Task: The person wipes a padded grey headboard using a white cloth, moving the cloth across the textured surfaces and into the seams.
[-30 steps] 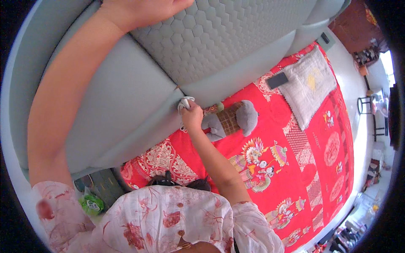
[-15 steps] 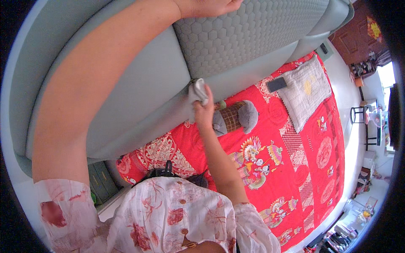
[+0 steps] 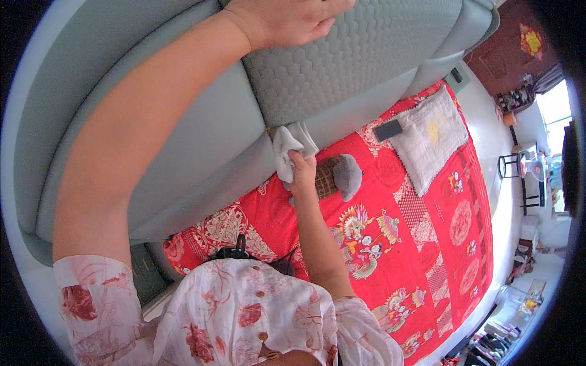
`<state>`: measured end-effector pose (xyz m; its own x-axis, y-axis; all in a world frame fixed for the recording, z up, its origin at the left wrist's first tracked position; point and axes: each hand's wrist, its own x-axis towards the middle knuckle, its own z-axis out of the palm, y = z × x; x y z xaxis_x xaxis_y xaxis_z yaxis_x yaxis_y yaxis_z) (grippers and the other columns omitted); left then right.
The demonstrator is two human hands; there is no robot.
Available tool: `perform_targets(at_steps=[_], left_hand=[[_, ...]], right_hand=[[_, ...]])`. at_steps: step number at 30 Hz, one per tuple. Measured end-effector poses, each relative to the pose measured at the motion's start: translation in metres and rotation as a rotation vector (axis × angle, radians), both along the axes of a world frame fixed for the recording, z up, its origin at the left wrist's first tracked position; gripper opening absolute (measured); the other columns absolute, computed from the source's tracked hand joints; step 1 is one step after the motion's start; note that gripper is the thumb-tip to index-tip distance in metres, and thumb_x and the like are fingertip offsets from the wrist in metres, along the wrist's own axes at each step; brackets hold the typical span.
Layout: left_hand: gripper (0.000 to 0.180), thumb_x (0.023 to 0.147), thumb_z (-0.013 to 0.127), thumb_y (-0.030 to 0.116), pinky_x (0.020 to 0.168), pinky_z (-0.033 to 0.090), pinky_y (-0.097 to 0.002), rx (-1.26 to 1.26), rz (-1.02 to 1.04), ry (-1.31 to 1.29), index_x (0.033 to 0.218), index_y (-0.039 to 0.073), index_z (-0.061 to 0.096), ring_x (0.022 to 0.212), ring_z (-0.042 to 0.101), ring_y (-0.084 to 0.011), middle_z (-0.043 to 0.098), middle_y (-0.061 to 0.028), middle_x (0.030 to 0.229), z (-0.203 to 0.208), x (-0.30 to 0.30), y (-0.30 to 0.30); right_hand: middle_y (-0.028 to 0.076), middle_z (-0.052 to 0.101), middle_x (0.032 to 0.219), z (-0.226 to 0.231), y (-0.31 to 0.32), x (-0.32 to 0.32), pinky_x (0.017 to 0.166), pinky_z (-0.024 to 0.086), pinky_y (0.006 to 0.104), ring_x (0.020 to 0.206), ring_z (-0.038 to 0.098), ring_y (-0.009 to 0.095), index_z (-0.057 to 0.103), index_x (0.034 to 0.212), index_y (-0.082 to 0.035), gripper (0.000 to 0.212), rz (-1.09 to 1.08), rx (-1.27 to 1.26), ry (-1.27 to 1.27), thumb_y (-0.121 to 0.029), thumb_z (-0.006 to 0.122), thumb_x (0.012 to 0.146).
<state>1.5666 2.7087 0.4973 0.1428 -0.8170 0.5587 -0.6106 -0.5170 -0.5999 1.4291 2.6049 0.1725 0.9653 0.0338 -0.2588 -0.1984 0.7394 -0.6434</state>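
My right hand [image 3: 303,177] is closed on a pale grey-white cloth [image 3: 287,146], whose loose folds spread past my fingers. The cloth lies against the lower edge of the grey-green padded headboard [image 3: 183,128], at the seam between a smooth panel and a hexagon-stitched one. High in the view, my left hand [image 3: 284,23] is by the stitched panel, thumb bent and fingers apart; the top edge cuts off part of it. Just right of my right hand, a grey and brown-checked plush toy [image 3: 348,177] lies on the bed, partly hidden by the hand.
A red patterned bedspread [image 3: 378,219] covers the bed. On it are a light pillow [image 3: 430,137] and a dark phone [image 3: 388,130] at the pillow's edge. A black strap [image 3: 240,245] shows beside my shirt. Beyond the bed stands a stool [image 3: 511,168].
My right hand has come slightly down toward me, and the cloth, bunched before, now hangs wider. More of my left hand shows at the top. The whole view has shifted slightly.
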Motion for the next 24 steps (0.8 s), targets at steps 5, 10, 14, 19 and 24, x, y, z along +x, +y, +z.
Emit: perform_targets(at_steps=[5,10,14,19,24], left_hand=[[0.028,0.075,0.057,0.019,0.086,0.044,-0.0356,-0.001,-0.015,-0.002,0.097,0.003,0.059,0.101,0.052,-0.0262,0.056,-0.0128,0.108,0.001,0.001,-0.006],[0.028,0.074,0.057,0.018,0.085,0.045,-0.0353,-0.003,-0.011,-0.020,0.098,0.004,0.058,0.101,0.052,-0.0259,0.056,-0.0120,0.107,0.002,0.002,-0.006],[0.029,0.074,0.057,0.018,0.087,0.044,-0.0364,0.034,0.054,-0.002,0.100,0.005,0.057,0.103,0.052,-0.0265,0.055,-0.0123,0.110,0.003,-0.001,-0.009],[0.035,0.075,0.058,0.017,0.093,0.041,-0.0382,0.049,0.120,0.102,0.108,0.007,0.053,0.111,0.048,-0.0274,0.050,-0.0108,0.121,0.008,-0.005,-0.012],[0.044,0.071,0.062,0.012,0.098,0.039,-0.0382,0.052,0.155,0.141,0.114,0.011,0.052,0.121,0.044,-0.0260,0.045,-0.0061,0.132,0.003,0.003,-0.019]], right_hand=[[0.014,0.046,0.128,-0.013,0.059,-0.001,0.098,0.037,0.0332,0.116,0.047,0.029,0.040,0.130,-0.003,0.068,-0.197,-0.950,-0.347,0.006,0.062,0.066],[0.018,0.041,0.133,-0.013,0.085,-0.042,0.104,0.030,0.0349,0.126,0.038,0.030,0.039,0.130,-0.003,0.074,0.004,-0.901,-0.340,0.006,0.063,0.060],[0.010,0.054,0.123,-0.013,0.045,-0.042,0.096,0.039,0.0333,0.113,0.052,0.023,0.048,0.126,-0.003,0.064,0.139,-0.405,-0.078,0.006,0.064,0.065],[0.009,0.057,0.106,-0.005,-0.078,0.060,0.074,0.048,0.0306,0.091,0.057,0.020,0.047,0.126,-0.003,0.054,-0.475,-0.464,0.017,0.002,0.054,0.073],[0.007,0.057,0.102,0.009,-0.191,0.185,0.072,0.047,0.0288,0.087,0.056,0.018,0.046,0.122,-0.003,0.050,-0.631,-0.435,-0.143,0.003,0.059,0.074]])
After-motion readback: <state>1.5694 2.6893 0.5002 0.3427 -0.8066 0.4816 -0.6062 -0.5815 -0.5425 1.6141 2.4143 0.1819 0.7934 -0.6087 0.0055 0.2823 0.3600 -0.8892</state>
